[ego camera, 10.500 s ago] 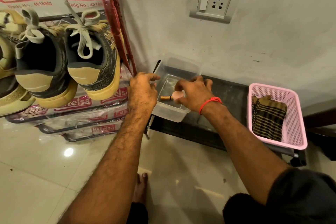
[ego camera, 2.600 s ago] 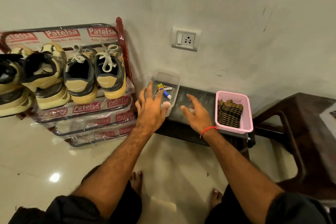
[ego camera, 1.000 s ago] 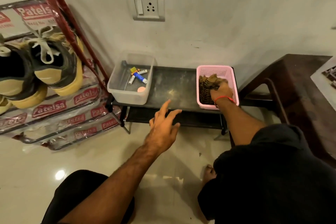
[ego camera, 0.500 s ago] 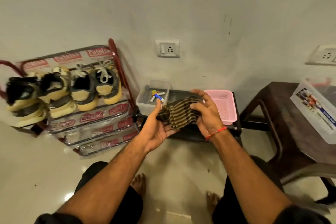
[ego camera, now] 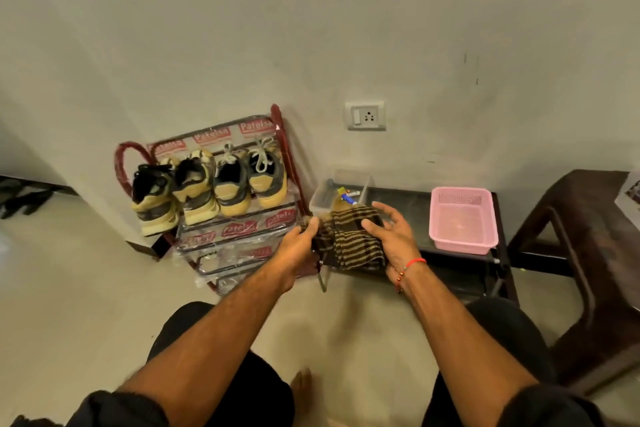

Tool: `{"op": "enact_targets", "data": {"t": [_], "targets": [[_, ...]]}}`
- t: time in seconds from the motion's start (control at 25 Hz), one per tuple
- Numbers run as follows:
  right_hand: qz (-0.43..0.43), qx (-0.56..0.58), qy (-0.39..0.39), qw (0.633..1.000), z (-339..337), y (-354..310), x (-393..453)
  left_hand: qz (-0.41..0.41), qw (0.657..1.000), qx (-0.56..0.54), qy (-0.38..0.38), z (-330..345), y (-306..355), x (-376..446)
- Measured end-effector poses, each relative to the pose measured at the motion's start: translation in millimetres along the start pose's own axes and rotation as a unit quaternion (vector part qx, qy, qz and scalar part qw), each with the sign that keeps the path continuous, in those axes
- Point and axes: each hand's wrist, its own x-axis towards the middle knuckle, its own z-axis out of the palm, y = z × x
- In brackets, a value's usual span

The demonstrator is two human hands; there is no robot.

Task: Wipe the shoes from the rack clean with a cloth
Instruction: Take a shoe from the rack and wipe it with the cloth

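Shoes (ego camera: 211, 184) sit lined up on the rack (ego camera: 239, 229); striped cloth (ego camera: 349, 239) is up between both hands, left hand (ego camera: 299, 246) pinching one end, right hand (ego camera: 391, 236) cupping the other with spread fingers.

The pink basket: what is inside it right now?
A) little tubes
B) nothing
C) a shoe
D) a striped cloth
B: the pink basket shows only its bare bottom, and the striped cloth is between the left hand and right hand.
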Motion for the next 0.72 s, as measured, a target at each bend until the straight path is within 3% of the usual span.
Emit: {"op": "enact_targets", "data": {"t": [0.12, 0.24, 0.36, 0.44, 0.72], "targets": [[-0.038, -0.071, 0.012, 0.997, -6.4, 1.6, 13.0, -0.062, 0.996, 0.013, -0.065, -14.7, -15.9, 18.1], [-0.048, -0.148, -0.053, 0.986, -3.6, 15.4, 24.0, -0.030, 0.995, 0.015, -0.098, -4.4, -38.1, 31.2], [-0.026, -0.079, -0.136, 0.987, -0.9, 19.0, 28.6, -0.029, 0.982, -0.134, -0.133, 1.1, -40.6, 43.5], [-0.030, -0.105, -0.150, 0.983, 0.6, 22.0, 34.5, -0.044, 0.964, -0.224, -0.137, 3.6, -37.5, 46.6], [0.051, -0.050, -0.111, 0.991, 0.2, 26.7, 39.8, 0.001, 0.946, -0.300, -0.122, -2.6, -46.7, 57.7]]}}
